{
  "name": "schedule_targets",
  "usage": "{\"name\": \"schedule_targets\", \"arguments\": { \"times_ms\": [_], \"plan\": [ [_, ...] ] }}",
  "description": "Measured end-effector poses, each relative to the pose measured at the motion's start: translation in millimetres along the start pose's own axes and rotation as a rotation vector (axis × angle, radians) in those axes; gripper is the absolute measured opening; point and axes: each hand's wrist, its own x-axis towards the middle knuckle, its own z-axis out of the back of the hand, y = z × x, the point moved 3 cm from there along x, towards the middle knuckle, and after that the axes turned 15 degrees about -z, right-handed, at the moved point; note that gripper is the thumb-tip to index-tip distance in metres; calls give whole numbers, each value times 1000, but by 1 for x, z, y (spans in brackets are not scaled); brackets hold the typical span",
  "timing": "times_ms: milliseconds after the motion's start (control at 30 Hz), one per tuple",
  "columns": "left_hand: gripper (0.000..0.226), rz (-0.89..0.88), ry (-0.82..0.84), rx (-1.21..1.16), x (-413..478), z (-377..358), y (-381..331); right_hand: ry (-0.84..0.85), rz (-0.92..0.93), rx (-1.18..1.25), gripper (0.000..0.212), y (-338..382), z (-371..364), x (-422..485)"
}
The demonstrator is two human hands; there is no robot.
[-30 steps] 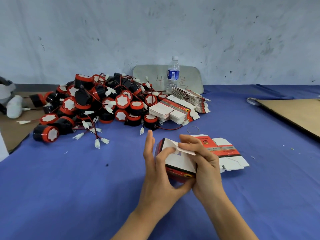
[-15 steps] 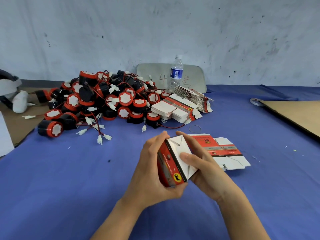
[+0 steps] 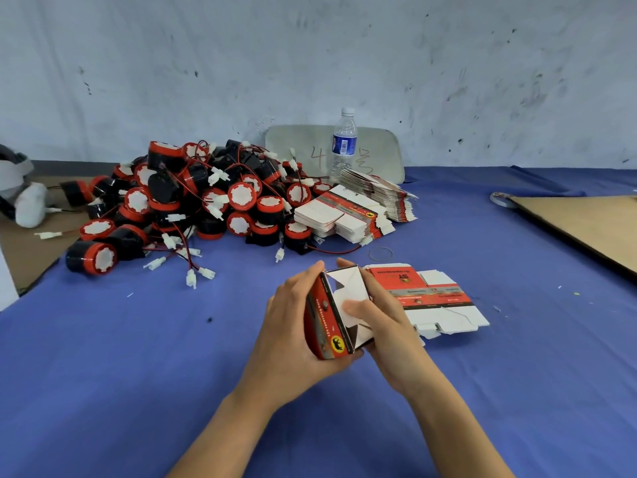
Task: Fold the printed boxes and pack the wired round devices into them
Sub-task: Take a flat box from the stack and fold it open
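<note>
Your left grip [image 3: 293, 329] wraps the red side of the red-and-white printed cardboard box [image 3: 327, 319]. It's held above the middle of the blue cloth surface [image 3: 138, 374], tilted so the white end flaps face you. Right grip [image 3: 389, 326] clasps the opposite side, thumb pressing the flaps in; likely you're locking that end. The flat printed box blank [image 3: 441, 298] lies just beside it, staged as next. The heap of black-and-red round wired devices [image 3: 206, 205] sits toward the far left corner, close for packing.

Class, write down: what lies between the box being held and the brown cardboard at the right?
In the head view, a flat box lies right of the held box; beyond it, bare cloth up to the cardboard.
</note>
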Motion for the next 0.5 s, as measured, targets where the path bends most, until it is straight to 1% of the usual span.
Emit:
{"name": "schedule_targets", "arguments": {
  "times_ms": [167,367,433,500],
  "plan": [
    [106,1,-12,2,-2,-1,1,-20,41,-29,59,2,1,0],
    [103,-9,-24,5,-2,-2,0,-89,93,-127,61,0,2,-1],
    [102,-2,-34,-3,-3,-1,1,-61,66,-71,57,0,3,1],
    [101,23,-52,-25,-3,2,3,0,-16,47,53,1,5,3]
  ]
}}
